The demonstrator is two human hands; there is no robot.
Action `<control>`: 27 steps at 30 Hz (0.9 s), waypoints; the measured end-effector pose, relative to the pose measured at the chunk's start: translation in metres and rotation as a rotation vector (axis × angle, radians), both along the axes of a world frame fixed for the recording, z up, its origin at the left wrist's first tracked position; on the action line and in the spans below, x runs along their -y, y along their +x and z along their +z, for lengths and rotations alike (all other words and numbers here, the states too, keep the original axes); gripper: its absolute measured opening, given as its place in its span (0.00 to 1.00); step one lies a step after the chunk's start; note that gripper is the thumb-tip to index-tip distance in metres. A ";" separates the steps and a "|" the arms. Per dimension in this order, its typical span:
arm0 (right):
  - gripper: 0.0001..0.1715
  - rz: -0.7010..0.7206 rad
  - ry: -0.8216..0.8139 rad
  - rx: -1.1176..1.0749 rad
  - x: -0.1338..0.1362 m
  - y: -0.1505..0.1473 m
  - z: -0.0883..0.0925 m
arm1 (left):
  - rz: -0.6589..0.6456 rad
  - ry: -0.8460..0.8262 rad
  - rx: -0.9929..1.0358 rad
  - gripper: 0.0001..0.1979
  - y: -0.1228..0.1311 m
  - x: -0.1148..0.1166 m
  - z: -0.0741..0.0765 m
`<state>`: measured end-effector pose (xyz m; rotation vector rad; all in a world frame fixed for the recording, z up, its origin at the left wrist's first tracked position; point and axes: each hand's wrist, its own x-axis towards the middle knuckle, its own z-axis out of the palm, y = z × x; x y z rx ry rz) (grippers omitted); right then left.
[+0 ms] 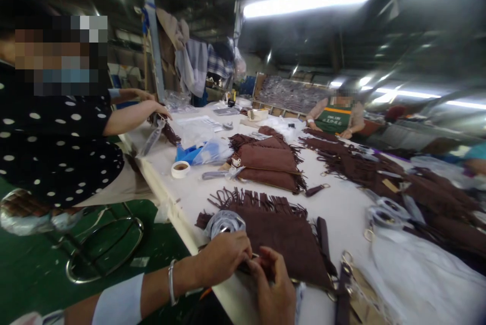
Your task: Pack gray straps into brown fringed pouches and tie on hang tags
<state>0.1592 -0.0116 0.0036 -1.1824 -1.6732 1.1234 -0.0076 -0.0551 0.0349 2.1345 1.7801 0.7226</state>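
Note:
A brown fringed bag point(283, 236) lies flat on the table in front of me, its fringe pointing away. At its near left edge, my left hand point(230, 256) is closed, thumb and fingers pinched together. Close beside it, my right hand point(275, 284) is closed too, its fingertips meeting the left ones. A small dark piece shows between the hands; the fingers mostly hide it. Just beyond my left hand, a ring-shaped metal piece in clear plastic wrap point(227, 222) rests on the bag. A brown strap point(322, 239) lies along the bag's right side.
More brown fringed bags point(269, 160) are stacked farther back. A tape roll point(180, 169) and blue plastic point(193, 153) sit left of them. White plastic sheeting point(429, 264) covers the right. One co-worker point(56, 127) stands at left; another point(336, 117) works across the table.

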 end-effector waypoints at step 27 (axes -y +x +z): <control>0.20 0.075 -0.096 0.065 -0.002 0.005 0.018 | -0.094 -0.082 -0.126 0.08 0.005 0.001 0.011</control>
